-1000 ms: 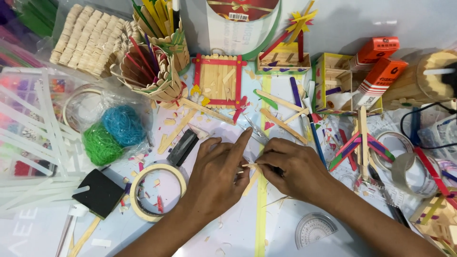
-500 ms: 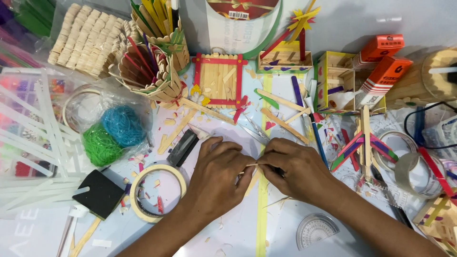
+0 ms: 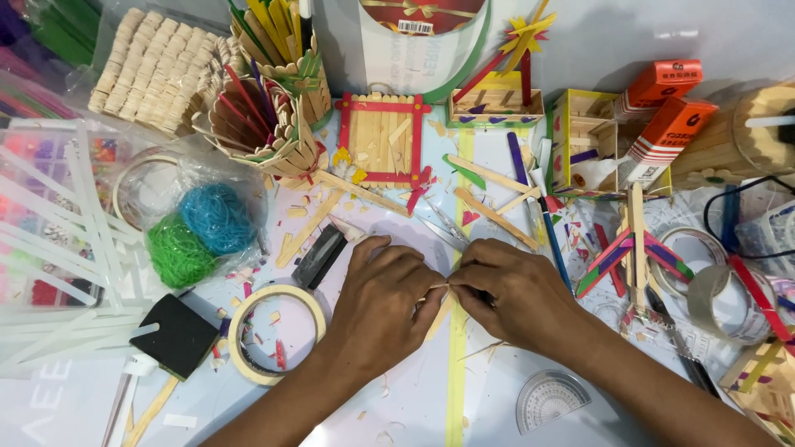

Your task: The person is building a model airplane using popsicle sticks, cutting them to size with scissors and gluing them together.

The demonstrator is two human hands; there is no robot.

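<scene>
Both hands remain nearly unmoved since the earlier frame. Left hand [image 3: 383, 300] and right hand [image 3: 507, 291] meet fingertip to fingertip, pinching a plain craft stick [image 3: 440, 310] between them. Stick lies under both, over the yellow strip [image 3: 455, 364].

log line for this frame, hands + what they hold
left hand: pinching craft stick | right hand: pinching same stick | nearby: tape roll

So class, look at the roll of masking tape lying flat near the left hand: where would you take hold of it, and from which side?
Grip the masking tape roll across its rim at the near-left edge, probably from above, one finger inside the hole, thumb outside. It lies flat with its open centre up, and that edge is bare; the left hand crowds its right side and the black sponge block sits close on its left.
</scene>
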